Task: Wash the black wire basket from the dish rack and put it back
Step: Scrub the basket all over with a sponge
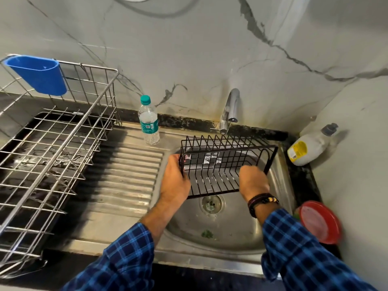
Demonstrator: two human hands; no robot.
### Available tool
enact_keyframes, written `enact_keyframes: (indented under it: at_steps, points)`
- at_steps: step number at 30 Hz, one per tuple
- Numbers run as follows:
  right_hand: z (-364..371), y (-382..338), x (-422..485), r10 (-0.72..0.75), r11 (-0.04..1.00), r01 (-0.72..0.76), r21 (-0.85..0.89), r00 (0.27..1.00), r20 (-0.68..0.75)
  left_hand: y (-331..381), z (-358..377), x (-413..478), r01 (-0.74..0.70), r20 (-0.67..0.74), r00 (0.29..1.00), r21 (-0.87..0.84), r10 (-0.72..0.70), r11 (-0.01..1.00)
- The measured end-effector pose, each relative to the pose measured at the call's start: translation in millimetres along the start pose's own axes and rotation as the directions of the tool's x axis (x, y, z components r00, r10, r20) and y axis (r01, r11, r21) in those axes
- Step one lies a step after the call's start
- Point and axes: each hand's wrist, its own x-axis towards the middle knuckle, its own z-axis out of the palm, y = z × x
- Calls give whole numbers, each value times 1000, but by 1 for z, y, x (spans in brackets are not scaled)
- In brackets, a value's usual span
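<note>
- Basket [228,164] of black wire is held tilted over the sink [237,227], below the tap [231,110], with its open side turned toward the person.
- Left hand [174,179] clamps the basket's left end, its fingers wrapped round the end frame.
- Right hand [254,181] is curled into a fist at the basket's near right part, against the wires; I cannot tell whether it grips a wire, holds something else, or holds nothing.
- Dark wristband [262,201] sits on the right wrist; both sleeves are blue check.
- Drain [212,203] shows just below the basket's near edge, and green scraps [207,233] lie nearer in the sink.
- Dish rack [52,154] of silver wire stands at the left, well apart from the basket, with a blue cup [39,74] hooked on its far rail.
- Ribbed drainboard [126,169] lies between the rack and the sink.
- Water bottle [148,120] with a teal cap stands upright at the far edge of the drainboard.
- White pump bottle [308,145] leans in the far right corner.
- Red lid [319,221] rests on the counter just right of the sink.
</note>
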Motion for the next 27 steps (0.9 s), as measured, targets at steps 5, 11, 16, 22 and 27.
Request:
enact_keyframes:
  at_steps: [5, 11, 16, 22, 27]
  points:
    - [17, -26, -5, -72, 983, 66, 172, 997, 29, 4, 1, -6, 90, 81, 993, 11, -91, 996]
    - [6, -13, 22, 337, 733, -97, 674, 911, -236, -2, -3, -15, 298, 188, 942, -86, -278, 951]
    - [3, -33, 25, 301, 790, -83, 607, 916, -266, -5, 2, -30, 424, 229, 899, -252, -372, 870]
    - [26, -41, 0, 94, 913, -77, 400, 995, -23, -6, -4, -24, 434, 169, 900, -270, -402, 859]
    - [3, -19, 17, 224, 801, -137, 583, 971, -79, -8, -9, -34, 535, 311, 839, -325, -447, 779]
